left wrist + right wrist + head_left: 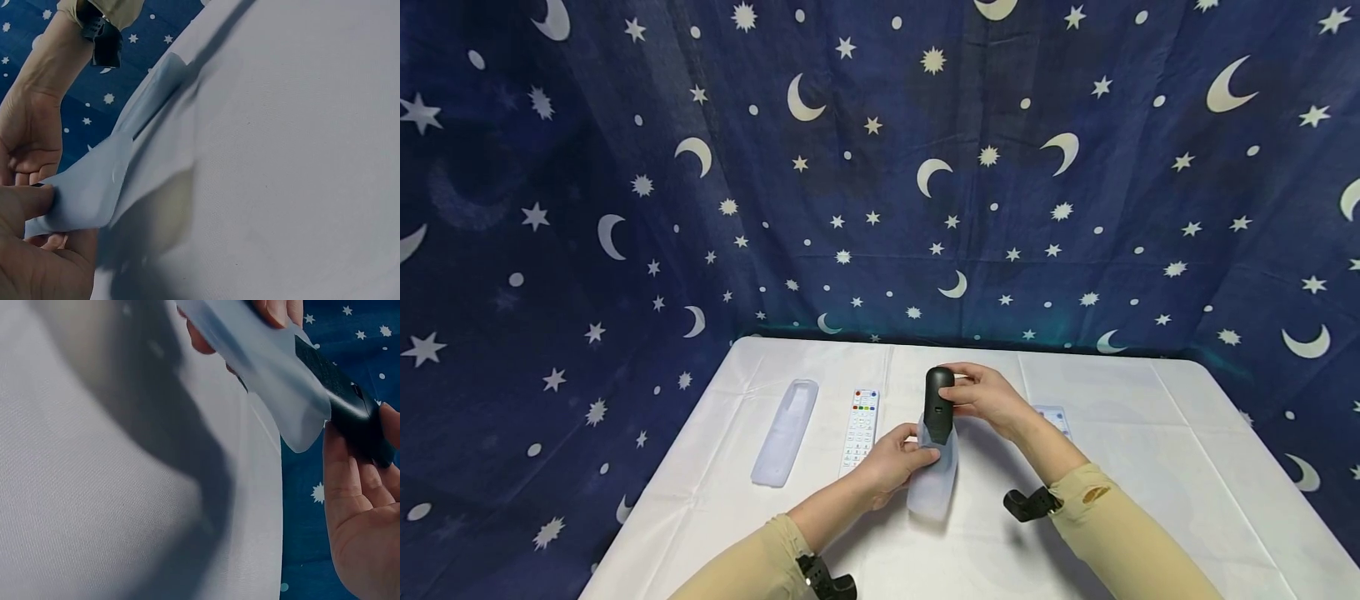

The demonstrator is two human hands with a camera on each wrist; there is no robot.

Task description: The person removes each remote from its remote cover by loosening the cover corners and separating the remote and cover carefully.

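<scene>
A black remote control (938, 400), its back showing, stands partly inside a translucent silicone cover (931, 493). My left hand (891, 460) pinches the cover near its mouth, thumb in front. With thumb and fingers, my right hand (988, 400) grips the exposed end of the remote. The right wrist view shows the black remote (340, 403) emerging from the flared opening of the cover (269, 375). In the left wrist view, the limp closed end of the cover (153, 94) hangs away from the hands. The remote's lower end is hidden by the cover.
On the white table (1120, 492), another translucent cover (785, 433) lies at the left. Beside it is a white remote (861, 421), partly behind my left hand. A pale remote (1055, 417) lies behind my right forearm. A starry blue curtain (880, 167) surrounds the table.
</scene>
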